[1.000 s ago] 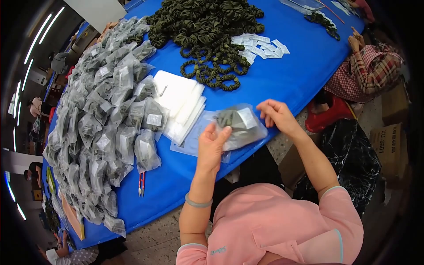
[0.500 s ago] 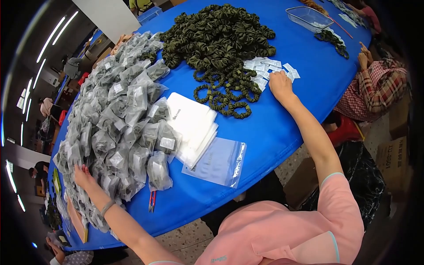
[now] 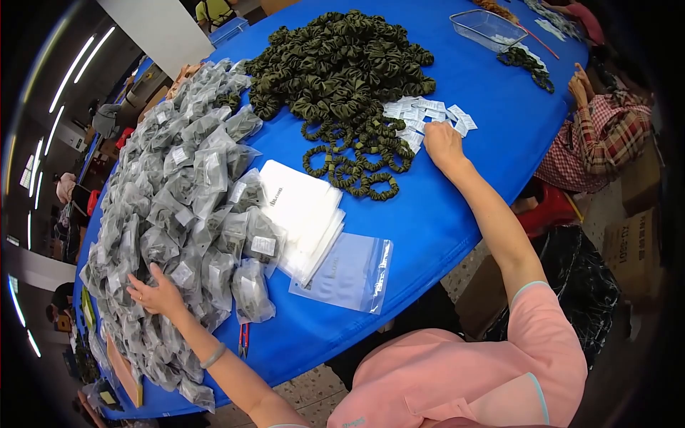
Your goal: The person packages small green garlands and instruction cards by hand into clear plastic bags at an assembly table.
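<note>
My left hand (image 3: pixel 158 294) is over the big heap of clear plastic bags (image 3: pixel 160 242), fingers spread and nothing gripped. Each bag seems to hold a dark scrunchie and a white label. On the blue table, my right hand (image 3: pixel 444 146) is closed, fingertips down at the near edge of scattered white labels (image 3: pixel 421 110); whatever is between the fingers is hidden. Left of it lie loose dark green scrunchies (image 3: pixel 382 187), below a tall pile of more scrunchies (image 3: pixel 342 60). A stack of white printed bags (image 3: pixel 296 203) lies between my hands, with a flat clear bag (image 3: pixel 346 271) beside it.
Red-handled snips (image 3: pixel 244 339) lie near the table's front edge. A wire basket (image 3: pixel 489 30) and a small scrunchie bunch (image 3: pixel 526 65) are at the far right. A co-worker in a checked sleeve (image 3: pixel 606 135) sits at the right edge, near a red stool (image 3: pixel 549 210).
My left hand has shifted right over the bag heap, and its fingers are now spread. My right hand stays by the labels. The whole view has moved slightly.
</note>
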Demonstrator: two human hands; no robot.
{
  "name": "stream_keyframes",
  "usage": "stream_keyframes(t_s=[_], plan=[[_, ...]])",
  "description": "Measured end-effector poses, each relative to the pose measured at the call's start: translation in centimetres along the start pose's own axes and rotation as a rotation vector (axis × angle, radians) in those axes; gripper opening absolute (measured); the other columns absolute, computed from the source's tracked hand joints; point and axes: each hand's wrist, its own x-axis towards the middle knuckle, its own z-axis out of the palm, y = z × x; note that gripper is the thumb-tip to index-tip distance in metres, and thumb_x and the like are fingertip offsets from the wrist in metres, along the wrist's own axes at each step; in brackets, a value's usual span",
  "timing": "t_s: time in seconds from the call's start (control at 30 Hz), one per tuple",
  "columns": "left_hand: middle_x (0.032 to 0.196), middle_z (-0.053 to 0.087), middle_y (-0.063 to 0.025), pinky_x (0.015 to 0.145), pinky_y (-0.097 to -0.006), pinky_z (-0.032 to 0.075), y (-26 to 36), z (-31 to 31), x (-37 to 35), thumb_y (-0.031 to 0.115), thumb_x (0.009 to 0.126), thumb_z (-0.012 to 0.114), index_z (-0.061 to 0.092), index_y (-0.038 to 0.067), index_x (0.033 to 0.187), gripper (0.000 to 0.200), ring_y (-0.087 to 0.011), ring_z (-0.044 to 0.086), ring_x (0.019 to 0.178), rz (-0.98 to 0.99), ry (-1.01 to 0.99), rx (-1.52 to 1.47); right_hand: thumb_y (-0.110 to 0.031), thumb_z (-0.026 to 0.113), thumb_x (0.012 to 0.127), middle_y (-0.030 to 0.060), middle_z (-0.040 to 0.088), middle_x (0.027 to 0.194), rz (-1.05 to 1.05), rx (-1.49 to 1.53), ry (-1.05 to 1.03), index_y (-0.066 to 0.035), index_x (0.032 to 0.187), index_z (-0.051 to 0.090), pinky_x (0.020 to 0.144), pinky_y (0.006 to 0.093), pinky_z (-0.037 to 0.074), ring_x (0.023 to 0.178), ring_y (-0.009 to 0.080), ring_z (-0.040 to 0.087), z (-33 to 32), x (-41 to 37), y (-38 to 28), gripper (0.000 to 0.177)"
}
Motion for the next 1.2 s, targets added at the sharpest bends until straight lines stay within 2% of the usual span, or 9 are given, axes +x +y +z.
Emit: stream_keyframes(t_s=[0.13, 0.3, 0.5, 0.6, 0.7, 0.8, 0.93, 1.1, 1.2], plan=[[0.154, 0.026, -0.0227, 0.112, -0.0518, 0.026, -0.3, 0.7, -0.3, 0.044, 0.093, 0.059, 0.043, 0.013, 0.145, 0.063, -0.042, 0.027, 0.141, 0.072, 0.007, 0.141, -0.01, 0.062, 0.079, 0.0141, 0.067, 0.08, -0.016, -0.072, 0.009, 0.0, 0.076, 0.064, 0.069, 0.0432, 0.053, 0.08, 0.0344, 0.063, 0.6, 0.7, 0.7, 0.011], [0.153, 0.029, -0.0182, 0.112, -0.054, 0.027, 7.2, -4.7, -3.8, 0.03, 0.094, 0.059, 0.045, 0.007, 0.14, 0.053, -0.0374, 0.03, 0.141, 0.218, 0.011, -0.122, -0.012, 0.063, 0.077, 0.0165, 0.068, 0.084, -0.063, -0.024, -0.015, 0.002, 0.083, 0.069, 0.069, 0.046, 0.054, 0.082, 0.0337, 0.063, 0.4, 1.7, 1.0, 0.016], [0.15, 0.035, -0.0165, 0.116, -0.0458, 0.027, 12.6, -7.7, -9.7, 0.006, 0.088, 0.062, 0.052, 0.001, 0.131, 0.045, -0.0346, 0.033, 0.139, 0.373, -0.211, -0.526, -0.015, 0.065, 0.078, 0.0154, 0.068, 0.079, -0.212, -0.08, 0.03, -0.001, 0.08, 0.07, 0.068, 0.0445, 0.054, 0.085, 0.032, 0.063, 1.5, 3.2, 1.8, 0.014], [0.149, 0.036, -0.0159, 0.116, -0.0472, 0.027, 14.0, -7.9, -13.8, 0.003, 0.085, 0.063, 0.053, 0.001, 0.13, 0.047, -0.0347, 0.034, 0.138, 0.376, -0.354, -0.662, -0.016, 0.066, 0.078, 0.0144, 0.067, 0.074, -0.22, 0.081, 0.121, -0.003, 0.077, 0.07, 0.065, 0.0431, 0.054, 0.081, 0.0313, 0.063, 0.9, 2.8, 0.9, 0.013], [0.147, 0.04, -0.0148, 0.114, -0.0472, 0.029, 15.3, -8.4, -17.4, 0.001, 0.081, 0.064, 0.054, 0.003, 0.128, 0.048, -0.0344, 0.035, 0.138, 0.405, -0.45, -0.677, -0.016, 0.066, 0.079, 0.0143, 0.067, 0.076, -0.159, 0.04, 0.078, -0.004, 0.081, 0.07, 0.063, 0.0415, 0.053, 0.074, 0.0318, 0.063, 0.1, 2.7, 0.1, 0.013], [0.137, 0.051, -0.0132, 0.11, -0.0461, 0.032, 15.7, -8.5, -20.0, 0.002, 0.08, 0.065, 0.059, 0.006, 0.121, 0.041, -0.0345, 0.04, 0.134, 0.489, -0.642, -0.727, -0.017, 0.067, 0.081, 0.0142, 0.067, 0.078, -0.097, 0.0, 0.048, -0.004, 0.085, 0.069, 0.061, 0.0399, 0.052, 0.068, 0.0324, 0.062, -1.4, 2.6, -1.5, 0.014], [0.13, 0.057, -0.0124, 0.107, -0.0461, 0.034, 15.7, -8.6, -21.9, 0.005, 0.08, 0.067, 0.063, 0.006, 0.114, 0.034, -0.0347, 0.046, 0.129, 0.48, -0.823, -0.776, -0.019, 0.066, 0.082, 0.0127, 0.067, 0.071, -0.142, 0.225, 0.082, -0.004, 0.087, 0.067, 0.058, 0.0418, 0.052, 0.065, 0.0317, 0.063, -5.0, -2.0, -5.8, 0.015], [0.128, 0.057, -0.0121, 0.107, -0.0456, 0.035, 16.3, -8.4, -22.8, 0.006, 0.08, 0.067, 0.063, 0.006, 0.113, 0.033, -0.0344, 0.046, 0.129, 0.519, -0.83, -0.782, -0.016, 0.065, 0.085, 0.0128, 0.068, 0.078, -0.167, 0.062, 0.072, -0.008, 0.105, 0.067, 0.057, 0.0408, 0.051, 0.062, 0.0303, 0.062, -2.3, -3.0, -6.6, 0.021], [0.128, 0.057, -0.012, 0.107, -0.0455, 0.035, 16.3, -8.4, -23.0, 0.006, 0.08, 0.068, 0.063, 0.006, 0.113, 0.033, -0.0343, 0.046, 0.129, 0.504, -0.835, -0.788, -0.015, 0.064, 0.086, 0.0132, 0.068, 0.078, -0.169, 0.111, 0.042, -0.007, 0.112, 0.064, 0.058, 0.0407, 0.051, 0.064, 0.0301, 0.063, -2.8, -2.8, -7.2, 0.027]])
